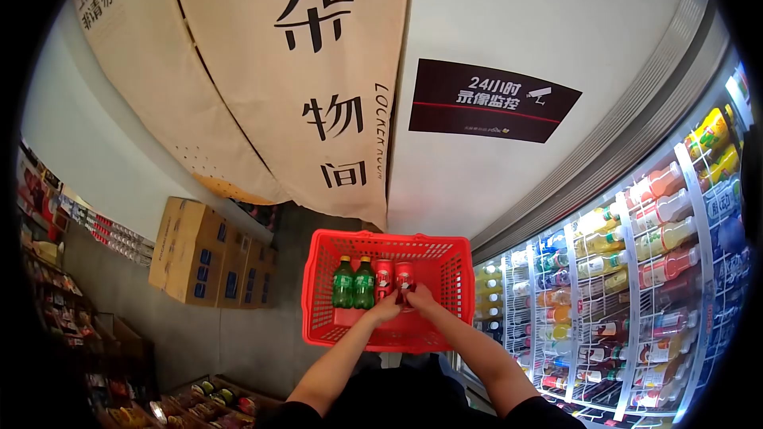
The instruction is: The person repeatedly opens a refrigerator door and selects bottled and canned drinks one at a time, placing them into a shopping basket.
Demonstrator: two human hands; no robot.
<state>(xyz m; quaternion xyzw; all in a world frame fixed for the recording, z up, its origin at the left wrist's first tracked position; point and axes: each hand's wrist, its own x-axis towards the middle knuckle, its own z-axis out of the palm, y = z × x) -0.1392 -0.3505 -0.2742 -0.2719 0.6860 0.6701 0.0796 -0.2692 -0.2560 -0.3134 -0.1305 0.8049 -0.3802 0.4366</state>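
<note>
1. A red basket (467, 302) with holes in its sides is in front of the person. The two hands are over the inside of it, near the side closest to the person.
2. The left hand (420, 300) and the right hand (388, 308) come close together. Their fingers seem bent around a small dark red thing (407, 292), just beside the red cans. It is too small to tell what it is, and I cannot tell how tightly each hand grips.
3. Two green bottles (354, 282) with dark caps stand side by side in the left part of the basket in the picture. Their labels are too small to read.
4. Two red cans (395, 272) are to the right of the bottles. They have pale marks, but the brand cannot be read.
5. The tan cloth (262, 63) has big black writing, "杂物间", and "LOCKER ROOM" runs down its side. In its top left corner is smaller writing that starts "工作区", with "非请勿入" by it.
6. The dark sign (494, 102) on the white wall says "24小时 录像监控". It has a red line and a little white camera drawing.
7. On the right, a bright fridge (625, 310) has rows of yellow, orange, pink and red drinks. Their brands are too blurry to read.
8. Brown boxes (208, 258) with blue patches sit on the gray floor (187, 334). The words on them are too small to read.
</note>
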